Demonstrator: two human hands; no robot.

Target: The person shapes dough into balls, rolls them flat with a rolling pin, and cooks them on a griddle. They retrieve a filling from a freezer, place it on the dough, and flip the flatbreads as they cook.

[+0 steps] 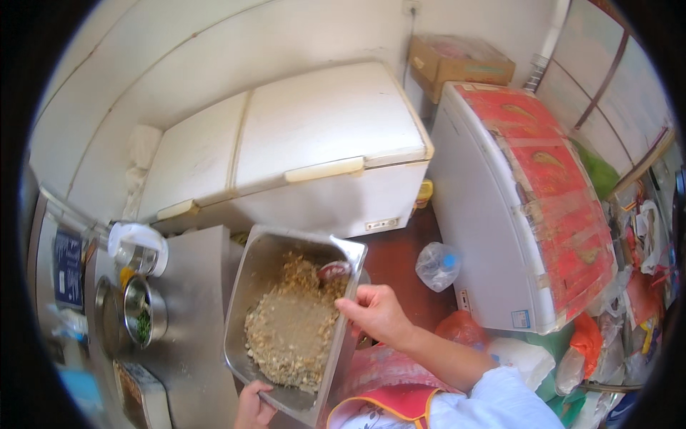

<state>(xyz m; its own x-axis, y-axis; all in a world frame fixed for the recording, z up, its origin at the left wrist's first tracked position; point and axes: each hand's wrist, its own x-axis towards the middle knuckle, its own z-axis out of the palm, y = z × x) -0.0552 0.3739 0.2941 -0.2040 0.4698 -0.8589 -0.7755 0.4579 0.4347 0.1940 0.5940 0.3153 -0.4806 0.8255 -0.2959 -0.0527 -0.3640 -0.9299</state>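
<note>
A deep rectangular steel pan (236,300) is held tilted before me. Inside it lies a lumpy beige-brown mixture (292,327), smoother in its middle. A reddish utensil or scoop with pale markings (333,271) rests against the mixture near the pan's far right corner. My left hand (256,406) grips the near left rim, thumb over the edge. My right hand (378,315) is at the right rim, thumb and fingers pinched on it; the fingers' undersides are hidden.
A steel counter (195,311) at left bears a steel bowl with chopped greens (151,313), a white-handled jug (140,249) and a rectangular tray (140,397). White chest freezer (321,128) ahead; red-topped freezer (493,214) at right. A plastic bottle (438,266) and bags (522,359) lie low.
</note>
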